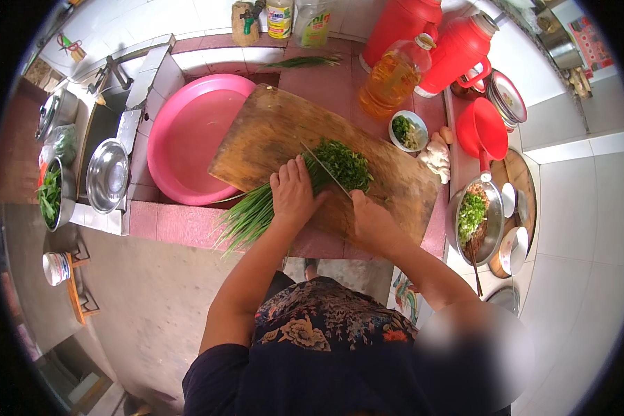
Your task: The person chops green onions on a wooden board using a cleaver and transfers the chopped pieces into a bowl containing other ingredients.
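My left hand presses a bunch of long green chives down on a wooden cutting board. Their uncut ends fan out past the board's near edge. In my right hand is the handle of a kitchen knife, its blade seen nearly edge-on and close by my left fingertips. On the blade's other side lies a heap of finely chopped chives. The board's left end reaches over the rim of a pink plastic basin.
Right of the board stand a small bowl of chopped greens, an oil bottle, red thermos flasks and a red ladle. A steel bowl of minced food with chopsticks is farther right. At left are a metal basin and a sink.
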`<state>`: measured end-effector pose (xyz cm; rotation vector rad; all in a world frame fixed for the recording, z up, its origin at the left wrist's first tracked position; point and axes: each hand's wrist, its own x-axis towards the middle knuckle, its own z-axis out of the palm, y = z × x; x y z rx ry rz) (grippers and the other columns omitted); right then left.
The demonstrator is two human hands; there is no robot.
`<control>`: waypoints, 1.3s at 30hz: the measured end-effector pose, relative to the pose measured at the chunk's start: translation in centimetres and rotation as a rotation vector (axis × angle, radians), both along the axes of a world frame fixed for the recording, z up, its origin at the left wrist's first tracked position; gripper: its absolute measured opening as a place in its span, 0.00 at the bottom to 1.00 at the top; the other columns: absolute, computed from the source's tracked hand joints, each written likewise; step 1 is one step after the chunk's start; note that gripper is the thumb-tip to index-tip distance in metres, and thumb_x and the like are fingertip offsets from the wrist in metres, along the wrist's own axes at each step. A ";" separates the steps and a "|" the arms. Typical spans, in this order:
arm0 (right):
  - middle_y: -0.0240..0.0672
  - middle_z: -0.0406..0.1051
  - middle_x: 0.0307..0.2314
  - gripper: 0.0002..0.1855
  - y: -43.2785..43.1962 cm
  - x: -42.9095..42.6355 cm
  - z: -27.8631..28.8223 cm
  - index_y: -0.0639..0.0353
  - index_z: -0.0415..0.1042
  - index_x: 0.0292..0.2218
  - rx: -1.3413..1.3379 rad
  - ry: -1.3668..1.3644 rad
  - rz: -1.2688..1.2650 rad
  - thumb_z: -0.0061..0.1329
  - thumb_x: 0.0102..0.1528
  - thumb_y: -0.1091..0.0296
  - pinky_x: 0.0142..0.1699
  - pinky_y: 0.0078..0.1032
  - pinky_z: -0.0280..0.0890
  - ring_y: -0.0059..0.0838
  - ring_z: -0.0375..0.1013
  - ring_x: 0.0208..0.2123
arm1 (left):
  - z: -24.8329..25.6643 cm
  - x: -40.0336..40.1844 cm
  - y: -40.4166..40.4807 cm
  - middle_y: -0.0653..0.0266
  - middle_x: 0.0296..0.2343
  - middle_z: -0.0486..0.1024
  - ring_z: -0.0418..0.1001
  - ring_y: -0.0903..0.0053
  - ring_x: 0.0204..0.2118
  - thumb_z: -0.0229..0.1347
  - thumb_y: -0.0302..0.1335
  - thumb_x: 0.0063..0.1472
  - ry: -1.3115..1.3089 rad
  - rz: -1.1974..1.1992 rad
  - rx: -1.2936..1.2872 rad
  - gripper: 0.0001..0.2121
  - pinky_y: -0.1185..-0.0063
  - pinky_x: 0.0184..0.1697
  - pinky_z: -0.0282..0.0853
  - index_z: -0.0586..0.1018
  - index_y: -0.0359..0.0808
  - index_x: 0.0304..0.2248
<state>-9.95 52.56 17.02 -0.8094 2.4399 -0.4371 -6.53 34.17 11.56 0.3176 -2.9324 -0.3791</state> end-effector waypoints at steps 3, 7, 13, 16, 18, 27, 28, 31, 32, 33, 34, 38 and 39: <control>0.58 0.65 0.38 0.22 -0.2 0.4 -0.4 0.65 0.52 0.46 0.045 -0.047 -0.062 0.39 0.49 0.77 0.41 0.44 0.63 0.57 0.68 0.38 | 0.1 0.5 0.2 0.49 0.48 0.61 0.59 0.60 0.49 0.56 0.43 0.50 0.063 -0.026 0.025 0.38 0.65 0.52 0.50 0.58 0.23 0.53; 0.59 0.64 0.41 0.20 -0.3 0.3 1.0 0.63 0.53 0.46 -0.016 -0.114 -0.154 0.37 0.50 0.76 0.44 0.44 0.61 0.60 0.67 0.40 | -2.0 0.6 0.3 0.48 0.48 0.61 0.59 0.59 0.49 0.54 0.39 0.53 0.144 -0.001 -0.046 0.34 0.65 0.52 0.51 0.59 0.23 0.53; 0.59 0.64 0.41 0.19 0.5 -0.3 3.3 0.64 0.53 0.45 -0.087 -0.066 -0.210 0.37 0.50 0.75 0.44 0.45 0.61 0.61 0.66 0.40 | -2.2 0.3 0.9 0.50 0.47 0.62 0.60 0.61 0.48 0.54 0.37 0.53 0.111 0.039 -0.072 0.32 0.65 0.51 0.51 0.60 0.23 0.52; 0.57 0.65 0.39 0.19 -0.1 -0.2 2.6 0.64 0.52 0.44 -0.014 -0.032 -0.082 0.38 0.49 0.76 0.41 0.45 0.63 0.59 0.67 0.38 | -2.1 0.2 1.0 0.51 0.47 0.62 0.60 0.61 0.48 0.54 0.37 0.53 0.095 0.052 -0.067 0.32 0.65 0.51 0.52 0.60 0.24 0.52; 0.56 0.65 0.36 0.20 -0.3 -0.4 2.2 0.63 0.52 0.43 0.023 -0.011 -0.045 0.41 0.48 0.76 0.39 0.45 0.64 0.57 0.69 0.37 | -2.1 0.1 1.0 0.51 0.47 0.62 0.60 0.61 0.48 0.54 0.37 0.53 0.092 0.053 -0.063 0.32 0.65 0.51 0.52 0.60 0.24 0.52; 0.56 0.67 0.32 0.26 -4.0 -2.9 -0.3 0.65 0.51 0.45 0.107 -0.034 0.056 0.46 0.46 0.79 0.38 0.43 0.66 0.55 0.70 0.35 | -2.6 0.2 1.3 0.51 0.46 0.62 0.60 0.61 0.48 0.53 0.37 0.54 0.061 0.077 -0.084 0.31 0.65 0.51 0.52 0.61 0.24 0.52; 0.56 0.67 0.32 0.26 -4.8 -3.6 -1.0 0.66 0.51 0.46 0.126 -0.026 0.059 0.46 0.46 0.79 0.38 0.43 0.65 0.55 0.70 0.35 | -2.6 0.2 1.3 0.51 0.46 0.62 0.60 0.61 0.48 0.53 0.37 0.54 0.073 0.076 -0.095 0.31 0.65 0.51 0.52 0.61 0.24 0.52; 0.57 0.68 0.32 0.26 -5.1 -4.7 -1.2 0.67 0.51 0.48 0.048 -0.030 0.031 0.44 0.48 0.79 0.38 0.44 0.64 0.55 0.70 0.35 | -2.4 0.0 1.3 0.51 0.46 0.63 0.61 0.61 0.47 0.53 0.36 0.54 0.078 0.076 -0.072 0.30 0.65 0.51 0.52 0.61 0.25 0.52; 0.57 0.68 0.32 0.25 -4.8 -4.7 -0.9 0.67 0.51 0.47 0.052 -0.046 -0.008 0.43 0.48 0.79 0.38 0.44 0.63 0.56 0.70 0.35 | -2.2 -0.1 1.3 0.51 0.46 0.63 0.61 0.61 0.47 0.53 0.35 0.54 0.076 0.074 -0.053 0.30 0.66 0.51 0.52 0.61 0.25 0.52; 0.57 0.68 0.31 0.23 -4.3 -4.9 -0.2 0.67 0.52 0.46 0.056 -0.056 -0.043 0.42 0.48 0.79 0.38 0.45 0.63 0.56 0.69 0.35 | -2.0 -0.2 1.3 0.51 0.46 0.63 0.61 0.61 0.47 0.53 0.36 0.54 0.081 0.070 -0.051 0.30 0.66 0.51 0.52 0.61 0.25 0.52; 0.57 0.68 0.31 0.22 -4.1 -4.9 0.3 0.67 0.52 0.45 0.061 -0.075 -0.069 0.41 0.48 0.79 0.38 0.45 0.62 0.57 0.69 0.35 | -2.0 0.0 1.2 0.51 0.46 0.63 0.61 0.61 0.47 0.54 0.36 0.54 0.077 0.075 -0.049 0.30 0.66 0.51 0.52 0.61 0.25 0.52; 0.59 0.67 0.22 0.17 -2.3 -2.2 3.4 0.68 0.52 0.42 -0.151 0.004 -0.036 0.37 0.50 0.78 0.31 0.48 0.60 0.59 0.68 0.27 | -2.5 0.3 1.1 0.52 0.46 0.63 0.61 0.61 0.47 0.54 0.35 0.54 0.121 0.085 -0.097 0.30 0.66 0.50 0.52 0.61 0.25 0.52; 0.58 0.67 0.22 0.17 -2.1 -1.6 3.2 0.68 0.52 0.42 -0.156 0.016 -0.023 0.37 0.50 0.78 0.31 0.48 0.59 0.59 0.68 0.27 | -2.5 0.3 1.2 0.52 0.45 0.63 0.61 0.61 0.47 0.54 0.35 0.54 0.116 0.085 -0.093 0.30 0.66 0.50 0.52 0.61 0.25 0.52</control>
